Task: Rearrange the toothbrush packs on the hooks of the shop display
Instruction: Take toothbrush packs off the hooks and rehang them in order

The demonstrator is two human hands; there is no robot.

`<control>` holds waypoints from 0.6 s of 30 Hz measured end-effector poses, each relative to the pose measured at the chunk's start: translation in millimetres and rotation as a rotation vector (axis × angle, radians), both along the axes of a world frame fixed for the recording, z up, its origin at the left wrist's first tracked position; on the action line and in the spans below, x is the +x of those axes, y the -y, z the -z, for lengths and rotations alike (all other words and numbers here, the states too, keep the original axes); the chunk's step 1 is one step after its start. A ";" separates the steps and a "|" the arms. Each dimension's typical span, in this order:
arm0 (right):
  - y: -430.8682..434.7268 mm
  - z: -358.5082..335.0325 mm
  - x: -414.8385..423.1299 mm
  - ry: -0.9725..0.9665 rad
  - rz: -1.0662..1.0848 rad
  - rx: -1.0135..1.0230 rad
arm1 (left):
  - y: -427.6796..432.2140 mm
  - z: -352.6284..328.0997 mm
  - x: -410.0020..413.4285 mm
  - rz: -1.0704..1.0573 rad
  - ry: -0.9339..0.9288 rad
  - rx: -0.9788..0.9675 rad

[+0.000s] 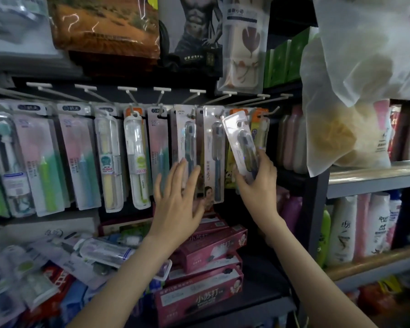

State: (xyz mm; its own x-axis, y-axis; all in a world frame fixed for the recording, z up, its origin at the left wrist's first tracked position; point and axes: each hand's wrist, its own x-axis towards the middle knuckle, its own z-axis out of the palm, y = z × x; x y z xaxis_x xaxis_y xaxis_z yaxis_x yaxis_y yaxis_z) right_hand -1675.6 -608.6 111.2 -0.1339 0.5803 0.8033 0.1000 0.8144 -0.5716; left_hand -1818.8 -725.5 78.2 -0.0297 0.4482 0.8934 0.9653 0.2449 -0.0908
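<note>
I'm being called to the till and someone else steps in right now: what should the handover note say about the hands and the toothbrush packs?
Left hand: open, fingers spread against the hanging packs mid-row.
Right hand: grips the lower end of a clear toothbrush pack, tilted, its top by the hooks; hooked or not, I cannot tell.
Done: the other packs in the row hang on hooks.
Left: seat and straighten the tilted pack; loose packs lie below the row.

One clear plastic blister pack with dark toothbrush [240, 140]: off the hooks, top tilted left, lower end gripped by right hand [258, 183], near the display's right end. Other card-backed toothbrush packs [137, 159] hang upright in a row on white wire hooks [131, 95].
</note>
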 end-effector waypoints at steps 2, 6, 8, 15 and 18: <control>12.7 10.3 -4.0 0.006 -0.107 0.012 | 19.0 9.0 -6.3 -0.006 0.014 -0.025; 31.3 35.0 -18.7 0.339 -0.269 0.141 | 63.1 29.2 -26.5 -0.048 0.086 -0.051; 35.7 48.2 -28.1 0.496 -0.341 0.192 | 85.3 39.3 -37.9 -0.063 0.131 -0.062; 24.7 83.5 -51.9 0.928 -0.418 0.148 | 132.9 70.5 -63.6 -0.151 0.202 -0.211; 19.8 88.5 -62.3 0.983 -0.371 0.064 | 133.1 76.3 -63.2 -0.180 0.164 -0.262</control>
